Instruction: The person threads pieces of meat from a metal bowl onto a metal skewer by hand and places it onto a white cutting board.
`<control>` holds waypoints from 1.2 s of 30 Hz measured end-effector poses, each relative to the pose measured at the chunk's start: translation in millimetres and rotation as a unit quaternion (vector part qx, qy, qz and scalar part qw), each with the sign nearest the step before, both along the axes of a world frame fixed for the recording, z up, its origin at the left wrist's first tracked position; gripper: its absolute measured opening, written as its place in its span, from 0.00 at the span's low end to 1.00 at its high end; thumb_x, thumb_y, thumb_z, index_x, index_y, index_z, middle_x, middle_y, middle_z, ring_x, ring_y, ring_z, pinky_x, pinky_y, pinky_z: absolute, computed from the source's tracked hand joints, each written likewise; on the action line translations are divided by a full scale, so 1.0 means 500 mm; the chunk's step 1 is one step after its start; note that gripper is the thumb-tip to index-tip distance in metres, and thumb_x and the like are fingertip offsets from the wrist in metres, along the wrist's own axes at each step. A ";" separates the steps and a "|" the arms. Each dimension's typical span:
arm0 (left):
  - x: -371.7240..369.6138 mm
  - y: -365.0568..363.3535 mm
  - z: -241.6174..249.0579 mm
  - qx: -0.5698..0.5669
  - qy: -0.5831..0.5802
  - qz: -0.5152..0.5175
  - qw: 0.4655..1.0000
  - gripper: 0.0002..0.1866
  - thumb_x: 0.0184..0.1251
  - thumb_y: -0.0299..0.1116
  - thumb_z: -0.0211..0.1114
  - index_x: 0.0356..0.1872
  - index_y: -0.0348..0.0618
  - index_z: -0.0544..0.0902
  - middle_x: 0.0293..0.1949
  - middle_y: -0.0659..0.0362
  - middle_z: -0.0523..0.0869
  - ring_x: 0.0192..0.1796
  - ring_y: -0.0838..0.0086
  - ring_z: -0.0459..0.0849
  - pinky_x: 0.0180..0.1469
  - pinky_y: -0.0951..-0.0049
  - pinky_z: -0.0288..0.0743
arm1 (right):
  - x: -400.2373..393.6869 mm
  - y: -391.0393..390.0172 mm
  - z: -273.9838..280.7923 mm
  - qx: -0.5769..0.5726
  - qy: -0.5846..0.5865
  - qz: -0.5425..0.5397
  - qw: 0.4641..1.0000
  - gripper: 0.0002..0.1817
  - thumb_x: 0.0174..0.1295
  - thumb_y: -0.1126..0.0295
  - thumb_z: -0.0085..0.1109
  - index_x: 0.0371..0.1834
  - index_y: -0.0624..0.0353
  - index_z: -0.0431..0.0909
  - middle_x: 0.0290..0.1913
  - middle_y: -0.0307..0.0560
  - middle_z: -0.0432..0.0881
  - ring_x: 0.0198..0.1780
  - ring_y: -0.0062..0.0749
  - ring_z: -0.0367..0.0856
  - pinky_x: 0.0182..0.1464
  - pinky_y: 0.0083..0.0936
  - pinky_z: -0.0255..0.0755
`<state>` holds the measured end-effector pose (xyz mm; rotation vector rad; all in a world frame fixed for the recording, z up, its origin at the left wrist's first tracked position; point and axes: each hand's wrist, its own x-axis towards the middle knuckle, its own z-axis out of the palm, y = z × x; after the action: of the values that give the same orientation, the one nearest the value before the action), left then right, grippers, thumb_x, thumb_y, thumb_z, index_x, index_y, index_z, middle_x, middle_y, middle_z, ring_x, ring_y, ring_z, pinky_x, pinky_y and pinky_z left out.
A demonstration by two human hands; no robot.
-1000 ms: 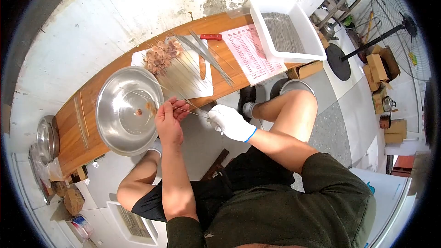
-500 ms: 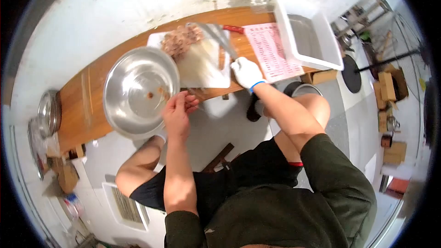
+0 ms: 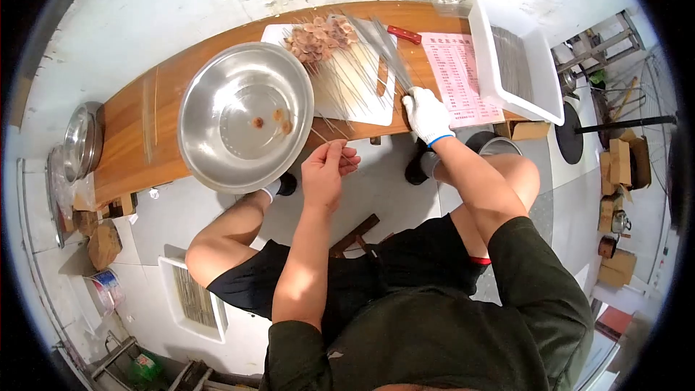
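Observation:
My bare left hand [image 3: 331, 169] is closed in a pinch on a thin skewer [image 3: 320, 135], just right of a large steel bowl [image 3: 206, 116]. A few brown meat pieces [image 3: 282, 122] lie inside the bowl. My right hand [image 3: 427, 114], in a white glove with a blue cuff, is closed around the lower end of a bundle of thin grey skewers [image 3: 391, 49]. Left of that bundle, skewers threaded with brownish-pink meat slices [image 3: 318, 40] lie piled on a white cutting board [image 3: 376, 110], their bare ends fanning toward me.
A red knife handle [image 3: 404, 34] and a pink printed sheet [image 3: 456, 76] lie on the wooden table [image 3: 127, 163]. Beyond the sheet, a white bin [image 3: 489, 87] holds thin grey sticks. Steel bowls [image 3: 81, 145] stand at the far left. Another white tray [image 3: 174, 282] sits on the floor.
The camera view has shifted, so the table things appear farther right. My left hand has moved slightly up beside the bowl, and its skewer now shows clearly. My right hand stays on the bundle.

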<state>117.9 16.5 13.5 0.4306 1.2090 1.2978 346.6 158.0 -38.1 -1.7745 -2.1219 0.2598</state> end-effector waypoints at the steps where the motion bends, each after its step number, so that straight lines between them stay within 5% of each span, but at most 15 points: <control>1: 0.000 -0.001 -0.001 -0.002 -0.003 0.002 1.000 0.13 0.76 0.36 0.57 0.44 0.35 0.82 0.34 0.56 0.86 0.35 0.71 0.86 0.38 0.72 0.82 | -0.001 0.000 0.007 -0.008 -0.009 0.004 1.000 0.16 0.66 0.59 0.54 0.48 0.57 0.78 0.43 0.58 0.81 0.45 0.55 0.82 0.50 0.45 0.75; 5: -0.002 0.002 0.000 0.003 -0.001 0.012 1.000 0.13 0.76 0.35 0.57 0.43 0.34 0.82 0.35 0.56 0.86 0.35 0.73 0.85 0.39 0.74 0.80 | -0.003 -0.005 0.021 0.138 0.073 0.015 0.988 0.18 0.65 0.59 0.56 0.51 0.59 0.78 0.44 0.58 0.81 0.45 0.54 0.81 0.51 0.42 0.75; 8: -0.001 0.007 -0.020 0.056 0.013 0.007 0.998 0.13 0.76 0.34 0.57 0.42 0.34 0.84 0.36 0.56 0.87 0.37 0.75 0.83 0.43 0.75 0.78 | -0.041 -0.096 0.117 0.015 0.227 0.038 0.973 0.18 0.67 0.59 0.55 0.51 0.60 0.78 0.48 0.56 0.81 0.48 0.50 0.82 0.53 0.37 0.75; 11: 0.021 0.015 0.000 0.062 0.034 0.023 0.997 0.13 0.75 0.33 0.56 0.42 0.34 0.85 0.44 0.54 0.87 0.42 0.75 0.82 0.49 0.73 0.75 | -0.059 -0.217 0.158 -0.149 0.248 0.161 0.944 0.17 0.70 0.61 0.53 0.53 0.60 0.77 0.49 0.54 0.81 0.45 0.46 0.83 0.50 0.34 0.76; 14: 0.027 0.013 0.007 0.079 0.012 0.006 0.997 0.12 0.75 0.32 0.56 0.43 0.33 0.84 0.48 0.54 0.86 0.44 0.74 0.82 0.50 0.72 0.75 | -0.077 -0.302 0.169 -0.304 0.417 0.123 0.848 0.16 0.73 0.63 0.51 0.57 0.60 0.75 0.33 0.42 0.80 0.33 0.22 0.77 0.40 0.22 0.75; 15: 0.028 0.008 0.006 0.081 -0.001 -0.002 0.997 0.12 0.75 0.32 0.57 0.43 0.33 0.84 0.49 0.53 0.86 0.44 0.74 0.82 0.50 0.71 0.75 | -0.088 -0.320 0.158 -0.414 0.605 0.033 0.679 0.18 0.73 0.62 0.50 0.59 0.62 0.73 0.29 0.38 0.77 0.30 0.19 0.74 0.35 0.19 0.72; 18: 0.026 -0.002 0.000 0.083 -0.018 -0.049 0.995 0.13 0.76 0.33 0.56 0.45 0.33 0.84 0.47 0.55 0.86 0.45 0.74 0.83 0.50 0.72 0.75 | -0.074 -0.336 0.174 -0.427 0.491 0.053 0.757 0.18 0.73 0.61 0.51 0.59 0.59 0.75 0.36 0.39 0.80 0.32 0.21 0.75 0.37 0.19 0.73; 19: 0.025 -0.004 0.005 0.082 -0.012 -0.052 0.995 0.13 0.76 0.33 0.56 0.45 0.33 0.84 0.46 0.55 0.86 0.45 0.74 0.83 0.50 0.72 0.75 | -0.078 -0.343 0.170 -0.398 0.498 0.072 0.767 0.18 0.73 0.62 0.49 0.60 0.59 0.74 0.32 0.36 0.78 0.30 0.20 0.73 0.36 0.19 0.71; 22: 0.018 -0.007 0.019 0.086 0.014 -0.062 0.994 0.13 0.76 0.33 0.56 0.45 0.33 0.84 0.44 0.56 0.86 0.44 0.74 0.83 0.49 0.73 0.76 | -0.064 -0.352 0.159 -0.464 0.491 0.049 0.735 0.18 0.72 0.63 0.47 0.60 0.60 0.75 0.31 0.37 0.78 0.30 0.20 0.73 0.36 0.20 0.71; 27: -0.030 -0.002 0.038 0.041 0.125 -0.135 0.982 0.14 0.76 0.36 0.56 0.45 0.34 0.84 0.40 0.58 0.87 0.41 0.75 0.83 0.48 0.74 0.76 | -0.063 -0.346 0.153 -0.376 0.484 0.074 0.786 0.16 0.73 0.66 0.46 0.55 0.64 0.77 0.29 0.37 0.77 0.28 0.18 0.70 0.32 0.18 0.67; 33: -0.231 0.077 0.049 -0.006 0.234 0.107 0.966 0.13 0.74 0.37 0.58 0.44 0.37 0.83 0.39 0.59 0.86 0.35 0.77 0.81 0.40 0.77 0.74 | -0.046 -0.325 0.146 -0.346 0.523 0.026 0.779 0.15 0.73 0.67 0.47 0.53 0.64 0.77 0.30 0.37 0.76 0.28 0.15 0.68 0.30 0.16 0.65; 36: -0.303 0.118 0.009 -0.098 0.400 -0.025 0.911 0.15 0.70 0.39 0.62 0.44 0.35 0.85 0.36 0.58 0.88 0.35 0.77 0.82 0.39 0.74 0.75 | -0.046 -0.324 0.139 -0.361 0.527 0.013 0.769 0.15 0.73 0.66 0.47 0.54 0.64 0.77 0.30 0.36 0.76 0.28 0.15 0.67 0.31 0.15 0.64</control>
<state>-33.8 75.4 18.0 0.8889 1.9739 0.9480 323.5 -3.8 31.5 -1.2964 -1.2111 1.7861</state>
